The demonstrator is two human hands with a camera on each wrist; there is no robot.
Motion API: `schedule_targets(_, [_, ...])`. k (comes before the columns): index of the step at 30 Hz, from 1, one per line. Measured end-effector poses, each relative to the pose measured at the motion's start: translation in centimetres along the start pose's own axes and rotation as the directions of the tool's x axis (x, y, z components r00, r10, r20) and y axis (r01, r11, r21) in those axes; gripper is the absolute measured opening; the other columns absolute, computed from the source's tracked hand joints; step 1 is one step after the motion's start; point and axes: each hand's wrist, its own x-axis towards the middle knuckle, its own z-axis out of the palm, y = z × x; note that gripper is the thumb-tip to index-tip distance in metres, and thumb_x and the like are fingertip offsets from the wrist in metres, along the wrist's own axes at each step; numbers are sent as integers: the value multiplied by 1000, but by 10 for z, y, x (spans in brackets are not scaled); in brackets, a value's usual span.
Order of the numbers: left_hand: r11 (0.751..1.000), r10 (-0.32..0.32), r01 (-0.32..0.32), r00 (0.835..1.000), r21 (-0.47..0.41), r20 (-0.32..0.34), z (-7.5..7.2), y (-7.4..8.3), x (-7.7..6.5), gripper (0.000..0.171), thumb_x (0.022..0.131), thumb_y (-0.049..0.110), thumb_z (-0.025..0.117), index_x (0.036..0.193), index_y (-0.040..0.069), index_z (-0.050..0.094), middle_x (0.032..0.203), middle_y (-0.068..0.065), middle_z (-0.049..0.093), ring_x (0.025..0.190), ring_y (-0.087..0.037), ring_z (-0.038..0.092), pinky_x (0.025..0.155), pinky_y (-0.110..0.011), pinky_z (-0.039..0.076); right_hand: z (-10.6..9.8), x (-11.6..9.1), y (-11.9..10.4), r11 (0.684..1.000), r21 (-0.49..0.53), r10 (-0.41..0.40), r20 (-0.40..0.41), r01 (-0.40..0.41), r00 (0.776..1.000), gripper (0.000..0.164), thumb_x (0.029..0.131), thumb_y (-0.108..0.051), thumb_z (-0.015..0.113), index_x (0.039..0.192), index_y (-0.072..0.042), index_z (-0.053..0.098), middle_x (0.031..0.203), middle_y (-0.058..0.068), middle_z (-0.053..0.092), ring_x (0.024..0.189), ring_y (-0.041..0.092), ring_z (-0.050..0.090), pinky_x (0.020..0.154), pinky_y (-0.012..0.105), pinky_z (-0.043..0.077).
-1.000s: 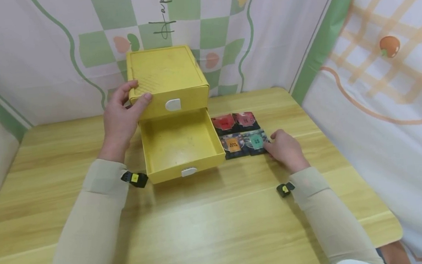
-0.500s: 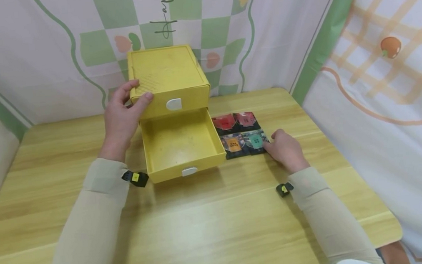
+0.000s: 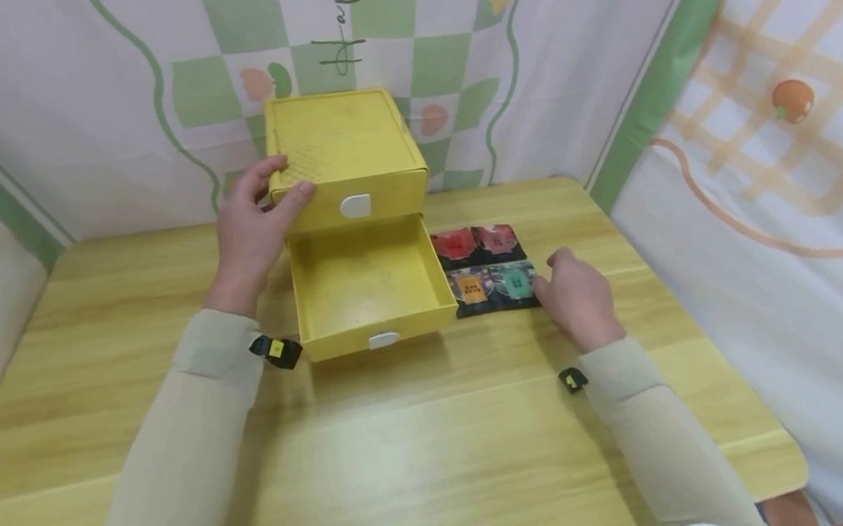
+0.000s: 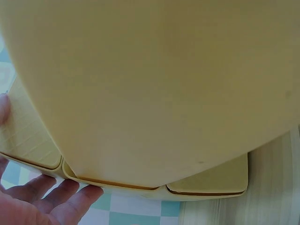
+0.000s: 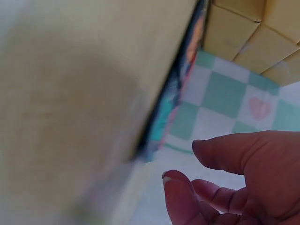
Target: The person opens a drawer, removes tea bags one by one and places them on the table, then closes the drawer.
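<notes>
A yellow desktop drawer box (image 3: 338, 132) stands at the back of the table. Its lower drawer (image 3: 370, 276) is pulled out and holds nothing, while the upper one is closed. My left hand (image 3: 249, 232) grips the box's front left corner, thumb on the front top edge, fingers along the side. Several small square packets lie in a block right of the drawer: a red packet (image 3: 456, 245), a pink one (image 3: 497, 242), an orange-labelled one (image 3: 471, 289) and a green-labelled one (image 3: 517, 282). Beside the green-labelled packet is my right hand (image 3: 578, 299), thumb and fingers apart with nothing between them in the right wrist view.
The wooden table (image 3: 378, 459) has a rounded front right corner. A printed curtain (image 3: 449, 60) hangs close behind the box, and another patterned cloth (image 3: 752, 175) hangs along the right side. White handles (image 3: 356, 207) sit on the drawer fronts.
My right hand has come slightly up and away from the green-labelled packet's edge. The head view has shifted a little; the left hand keeps its grip on the box.
</notes>
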Motion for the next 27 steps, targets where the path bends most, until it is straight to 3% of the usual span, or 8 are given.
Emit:
schedule_targets(3, [1000,7,-7,1000,6,-2,0,0,1,68,82,57,69,141,29,52,150,8,42,133,-12,38,109,-37,38,-7,-5,-13,998,6,-66,-87,67,994,51,96,-40,52,125,3,52,107,24,65,88,36,62,68,50,51])
schedule_targets(7, [1000,8,-8,1000,2,4,0,1,1,68,82,58,68,141,29,52,150,7,42,132,-13,40,107,-38,40,-19,-16,-41,984,42,-164,-190,175,968,43,95,-35,56,122,-1,57,97,16,68,78,27,62,58,44,51])
schedule_targets(11, [1000,6,-6,1000,-5,8,-1,0,0,67,84,60,65,142,29,51,150,7,42,132,-11,40,108,-38,39,-29,-30,-73,949,98,-268,-256,300,929,38,93,-31,60,120,-5,60,99,10,70,80,22,64,59,41,52])
schedule_targets(13, [1000,17,-17,1000,-4,2,-1,0,-1,65,85,60,63,141,29,52,149,7,44,132,-11,41,108,-37,39,-31,-38,-87,918,106,-337,-296,381,894,36,93,-30,62,119,-5,62,100,9,71,83,22,65,61,42,53])
schedule_targets(15, [1000,30,-30,1000,4,-4,-1,-1,-1,63,87,62,59,140,29,53,148,7,45,132,-10,40,108,-36,39,-31,-46,-98,873,107,-417,-343,475,842,34,93,-29,63,117,-6,63,98,8,71,83,20,66,62,41,54])
schedule_targets(20, [999,51,-51,999,12,-15,-1,-1,-1,60,90,63,53,140,30,54,147,8,46,131,-9,41,108,-35,39,-26,-65,-121,707,11,-621,-470,708,627,27,91,-25,66,107,-3,65,89,9,69,75,18,66,58,34,56])
schedule_targets(23, [999,50,-50,999,10,-21,-1,-1,-1,59,90,62,53,139,30,55,146,8,47,130,-9,42,107,-35,40,-20,-74,-132,599,-47,-716,-479,800,508,25,90,-23,68,104,-2,66,90,10,69,75,17,66,58,30,56])
schedule_targets(27, [999,53,-53,998,13,-26,0,-1,-1,59,90,63,53,139,30,55,146,8,47,129,-9,42,107,-35,40,-10,-84,-144,481,-131,-816,-429,867,388,20,88,-22,71,102,-8,68,90,5,68,74,15,64,55,27,53])
